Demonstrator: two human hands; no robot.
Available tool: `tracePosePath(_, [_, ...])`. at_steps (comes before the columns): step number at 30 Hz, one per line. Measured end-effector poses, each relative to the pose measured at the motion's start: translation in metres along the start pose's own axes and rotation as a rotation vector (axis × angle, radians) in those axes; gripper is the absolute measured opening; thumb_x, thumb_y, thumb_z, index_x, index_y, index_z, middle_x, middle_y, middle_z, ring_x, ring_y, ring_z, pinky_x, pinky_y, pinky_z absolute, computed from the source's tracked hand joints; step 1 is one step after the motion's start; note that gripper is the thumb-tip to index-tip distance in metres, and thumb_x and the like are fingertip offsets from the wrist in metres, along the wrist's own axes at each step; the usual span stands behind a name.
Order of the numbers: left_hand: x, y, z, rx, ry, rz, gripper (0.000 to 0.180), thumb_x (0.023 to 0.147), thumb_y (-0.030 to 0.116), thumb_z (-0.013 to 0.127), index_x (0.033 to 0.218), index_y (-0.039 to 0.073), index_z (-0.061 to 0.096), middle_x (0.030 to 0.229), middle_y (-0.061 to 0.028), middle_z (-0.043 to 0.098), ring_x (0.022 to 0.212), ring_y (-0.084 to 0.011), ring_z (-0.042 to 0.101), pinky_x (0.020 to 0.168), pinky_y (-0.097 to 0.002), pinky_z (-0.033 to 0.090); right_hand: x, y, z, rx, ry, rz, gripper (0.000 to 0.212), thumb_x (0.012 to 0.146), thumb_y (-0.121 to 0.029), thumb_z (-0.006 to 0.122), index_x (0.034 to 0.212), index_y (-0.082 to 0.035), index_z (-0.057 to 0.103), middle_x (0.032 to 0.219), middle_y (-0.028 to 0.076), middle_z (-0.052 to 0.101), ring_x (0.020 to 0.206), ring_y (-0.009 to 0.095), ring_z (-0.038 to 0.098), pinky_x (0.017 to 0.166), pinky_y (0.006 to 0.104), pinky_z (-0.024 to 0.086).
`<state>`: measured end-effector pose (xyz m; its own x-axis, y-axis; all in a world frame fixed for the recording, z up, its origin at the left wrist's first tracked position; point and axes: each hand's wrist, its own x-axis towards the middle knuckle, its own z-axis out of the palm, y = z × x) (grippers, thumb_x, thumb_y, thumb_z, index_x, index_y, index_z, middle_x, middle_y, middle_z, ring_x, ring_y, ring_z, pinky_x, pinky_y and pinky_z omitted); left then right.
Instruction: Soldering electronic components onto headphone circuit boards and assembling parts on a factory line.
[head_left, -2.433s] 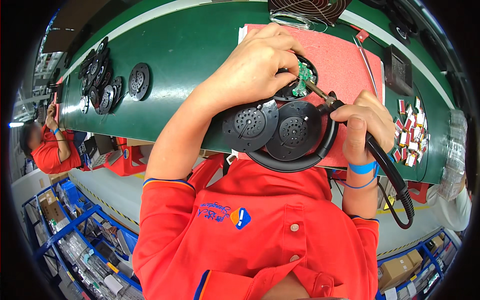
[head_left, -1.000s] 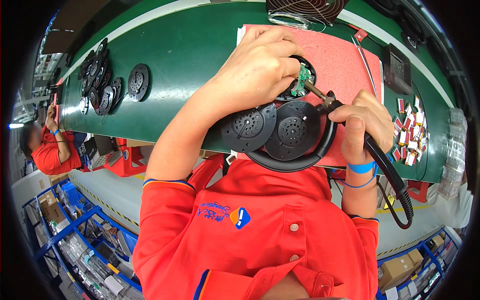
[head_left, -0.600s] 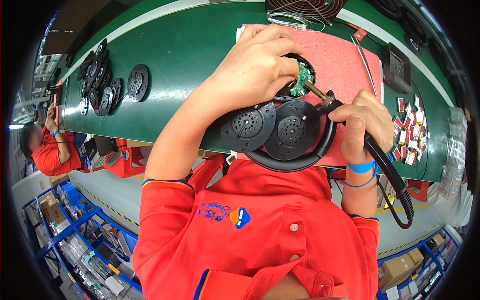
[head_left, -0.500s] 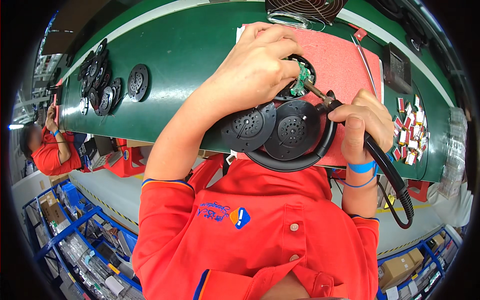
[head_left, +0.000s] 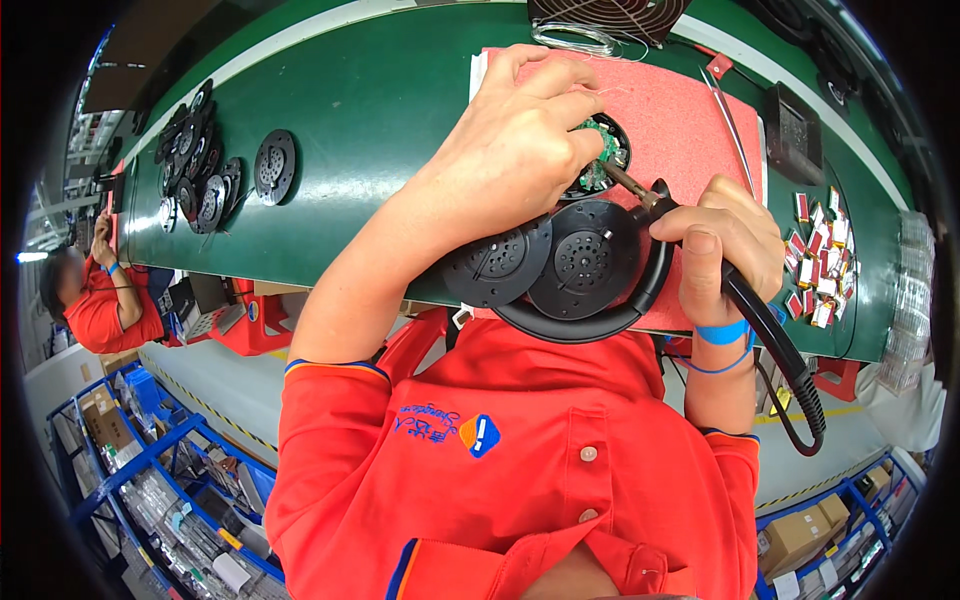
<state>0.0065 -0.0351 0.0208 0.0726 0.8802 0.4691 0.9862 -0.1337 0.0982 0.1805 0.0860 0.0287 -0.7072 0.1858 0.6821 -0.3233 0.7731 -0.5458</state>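
Observation:
My right hand (head_left: 735,250) is wrapped around the black handle of a soldering iron (head_left: 770,325). The iron's metal tip reaches a green circuit board (head_left: 597,172) inside a round black headphone ear cup (head_left: 627,150). Over the left side of that cup is my left hand (head_left: 535,135), its fingers bent and drawn together; whatever they pinch is too small or hidden to name. Just below my hands, two round black perforated speaker plates (head_left: 583,262) lie beside each other, with the curved black headband (head_left: 585,330) around their near side.
A pink foam mat (head_left: 690,120) covers part of the green table (head_left: 350,110). Tweezers (head_left: 730,130), a black box (head_left: 795,135) and several small red-and-white parts (head_left: 822,260) are to the right. Coiled wire (head_left: 575,38) lies by a fan grille; speaker plates (head_left: 200,150) pile up left. A co-worker (head_left: 100,290) sits far left.
My left fingers have shifted slightly at the ear cup. The soldering iron and my right hand have moved a little to the left, with the tip still at the board.

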Motion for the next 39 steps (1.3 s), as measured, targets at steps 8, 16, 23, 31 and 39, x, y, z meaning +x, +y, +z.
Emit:
tracePosePath(8, [0.0, -0.001, 0.001, 0.006, 0.006, -0.007, 0.007, 0.067, 0.008, 0.068, 0.07, 0.004, 0.063, 0.1, -0.0049, 0.064, 0.108, -0.0228, 0.055, 0.097, -0.0441, 0.037, 0.0, 0.004, 0.004, 0.003, 0.022, -0.005, 0.018, 0.084, -0.012, 0.06, 0.068, -0.006, 0.063, 0.054, 0.004, 0.056, 0.043, 0.018, 0.045, 0.043, 0.0285, 0.036])
tracePosePath(16, [0.008, 0.002, 0.003, -0.028, 0.051, 0.033, 0.007, 0.067, 0.007, 0.068, 0.071, 0.004, 0.063, 0.099, -0.0058, 0.064, 0.105, -0.0243, 0.056, 0.095, -0.0437, 0.038, -0.01, 0.005, -0.017, -0.003, 0.153, -0.083, 0.024, 0.089, -0.021, 0.057, 0.077, -0.001, 0.064, 0.051, 0.004, 0.049, 0.042, 0.016, 0.039, 0.042, 0.0284, 0.03])
tracePosePath(23, [0.003, 0.006, -0.013, 0.003, -0.076, 0.006, 0.01, 0.067, 0.006, 0.068, 0.074, 0.004, 0.062, 0.103, -0.0089, 0.064, 0.105, -0.0295, 0.056, 0.094, -0.0453, 0.038, -0.084, -0.007, -0.085, -0.262, 0.45, 0.266, 0.03, 0.093, -0.027, 0.054, 0.1, 0.002, 0.062, 0.056, 0.003, 0.052, 0.045, 0.008, 0.047, 0.045, 0.0208, 0.035])
tracePosePath(31, [0.008, 0.004, -0.012, -0.045, -0.07, -0.017, 0.01, 0.067, 0.0, 0.066, 0.076, 0.002, 0.061, 0.107, -0.0084, 0.064, 0.108, -0.0296, 0.054, 0.093, -0.0416, 0.039, -0.15, -0.02, -0.122, -0.74, 0.141, 0.454, 0.032, 0.072, 0.006, 0.07, 0.097, -0.006, 0.054, 0.098, 0.007, 0.066, 0.075, 0.018, 0.056, 0.063, 0.0263, 0.043])
tracePosePath(39, [-0.027, 0.054, -0.047, -0.216, -0.134, -0.46, 0.061, 0.058, 0.019, 0.082, 0.111, 0.003, 0.055, 0.132, -0.0177, 0.045, 0.117, -0.038, 0.044, 0.095, -0.0423, 0.04, -0.13, -0.004, -0.13, -0.791, -0.064, 0.391, 0.03, 0.071, 0.009, 0.066, 0.095, -0.004, 0.053, 0.091, 0.013, 0.063, 0.078, 0.032, 0.057, 0.067, 0.038, 0.046])
